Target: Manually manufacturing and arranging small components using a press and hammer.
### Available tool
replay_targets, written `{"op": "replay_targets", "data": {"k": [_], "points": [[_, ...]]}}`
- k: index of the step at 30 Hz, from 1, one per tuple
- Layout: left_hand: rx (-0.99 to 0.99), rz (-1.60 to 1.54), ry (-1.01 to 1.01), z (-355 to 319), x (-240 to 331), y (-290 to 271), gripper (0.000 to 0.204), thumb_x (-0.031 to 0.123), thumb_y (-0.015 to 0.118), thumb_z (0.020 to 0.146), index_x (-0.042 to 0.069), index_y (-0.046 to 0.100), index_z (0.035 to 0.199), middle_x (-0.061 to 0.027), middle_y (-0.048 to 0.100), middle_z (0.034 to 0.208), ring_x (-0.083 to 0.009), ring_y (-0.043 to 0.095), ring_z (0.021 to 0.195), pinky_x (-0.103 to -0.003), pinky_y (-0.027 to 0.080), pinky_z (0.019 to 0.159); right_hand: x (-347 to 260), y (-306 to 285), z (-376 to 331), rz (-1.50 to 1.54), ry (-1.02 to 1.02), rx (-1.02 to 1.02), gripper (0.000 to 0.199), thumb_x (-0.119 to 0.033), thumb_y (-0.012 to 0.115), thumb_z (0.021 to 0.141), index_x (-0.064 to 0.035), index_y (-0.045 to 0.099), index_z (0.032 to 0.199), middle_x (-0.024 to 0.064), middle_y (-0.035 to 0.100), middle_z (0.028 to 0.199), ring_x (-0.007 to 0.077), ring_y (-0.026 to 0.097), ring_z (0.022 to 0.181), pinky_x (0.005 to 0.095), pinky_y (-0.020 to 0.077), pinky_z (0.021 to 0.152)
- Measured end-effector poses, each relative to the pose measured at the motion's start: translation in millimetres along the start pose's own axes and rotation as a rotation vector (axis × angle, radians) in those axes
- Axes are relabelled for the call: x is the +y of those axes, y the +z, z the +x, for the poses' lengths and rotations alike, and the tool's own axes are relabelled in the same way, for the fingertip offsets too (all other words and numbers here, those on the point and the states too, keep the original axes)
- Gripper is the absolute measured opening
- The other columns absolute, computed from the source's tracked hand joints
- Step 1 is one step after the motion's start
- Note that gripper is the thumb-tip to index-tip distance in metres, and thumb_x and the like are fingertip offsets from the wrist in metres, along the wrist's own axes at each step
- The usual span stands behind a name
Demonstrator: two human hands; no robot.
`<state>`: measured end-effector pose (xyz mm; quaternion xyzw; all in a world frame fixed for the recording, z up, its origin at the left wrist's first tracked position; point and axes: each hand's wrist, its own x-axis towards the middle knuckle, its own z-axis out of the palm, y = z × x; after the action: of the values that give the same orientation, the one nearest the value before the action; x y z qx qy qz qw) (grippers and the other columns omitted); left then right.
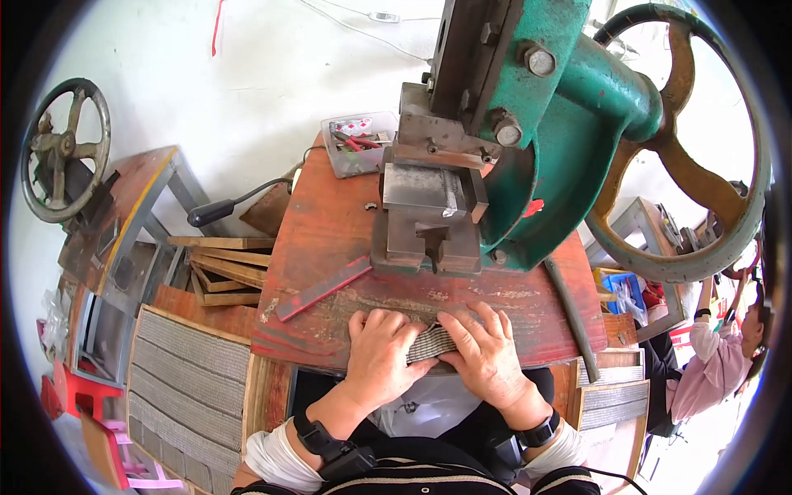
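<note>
At the front edge of the red worktable (330, 223), my left hand (381, 353) and my right hand (483, 353) hold a small grey bundle with fine ribs (431, 342) between them. Its exact kind is not clear, and my fingers cover both its ends. Each hand has its fingers bent and its thumb pressed on the near side. Beyond the hands stands a green hand press (577, 181) with a steel die block (412, 239) under its ram. A flat red and grey bar (323, 289) lies left of the hands, and a dark metal rod (569, 318) lies to their right.
A clear plastic box (360, 167) with red-handled pliers stands at the back left. The press's large handwheel (693, 264) juts out to the right. Wooden trays of grey ribbed strips (190, 363) are at the lower left. Another person (714, 371) is at the far right.
</note>
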<state>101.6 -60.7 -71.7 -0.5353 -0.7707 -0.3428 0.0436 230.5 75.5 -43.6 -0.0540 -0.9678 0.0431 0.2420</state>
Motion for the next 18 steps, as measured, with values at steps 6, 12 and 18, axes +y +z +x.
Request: {"op": "replay_targets", "data": {"k": [6, 12, 18], "points": [[0.029, -0.030, -0.015, 2, 2, -2, 0.047, 0.030, 0.084, 0.061, 0.008, 0.067, 0.099, -0.0030, 0.061, 0.094, -0.0243, 0.052, 0.098, -0.044, 0.032, 0.091, 8, 2, 0, 0.079, -0.160, -0.060, 0.044, -0.020, 0.068, 0.074, -0.0130, 0.064, 0.117, 0.0057, 0.056, 0.120, 0.0269, 0.050, 0.111, 0.0438, 0.0396, 0.091], [0.030, -0.043, -0.040, 2, 2, -1, 0.047, 0.030, 0.085, 0.060, 0.008, 0.067, 0.097, -0.0042, 0.062, 0.095, -0.0251, 0.053, 0.099, -0.045, 0.032, 0.093, 10, 0, -1, -0.078, -0.197, -0.043, 0.041, -0.023, 0.069, 0.072, -0.0184, 0.067, 0.112, 0.0029, 0.055, 0.111, 0.0249, 0.051, 0.105, 0.0423, 0.0396, 0.089], [0.014, -0.046, -0.043, 0, 1, -1, 0.049, 0.032, 0.086, 0.059, 0.009, 0.066, 0.098, -0.0039, 0.062, 0.096, -0.0260, 0.052, 0.099, -0.046, 0.031, 0.093, 15, -5, -4, -0.105, -0.152, 0.031, 0.043, -0.028, 0.075, 0.064, -0.0196, 0.070, 0.105, 0.0037, 0.059, 0.110, 0.0259, 0.054, 0.102, 0.0428, 0.0427, 0.087]]}}
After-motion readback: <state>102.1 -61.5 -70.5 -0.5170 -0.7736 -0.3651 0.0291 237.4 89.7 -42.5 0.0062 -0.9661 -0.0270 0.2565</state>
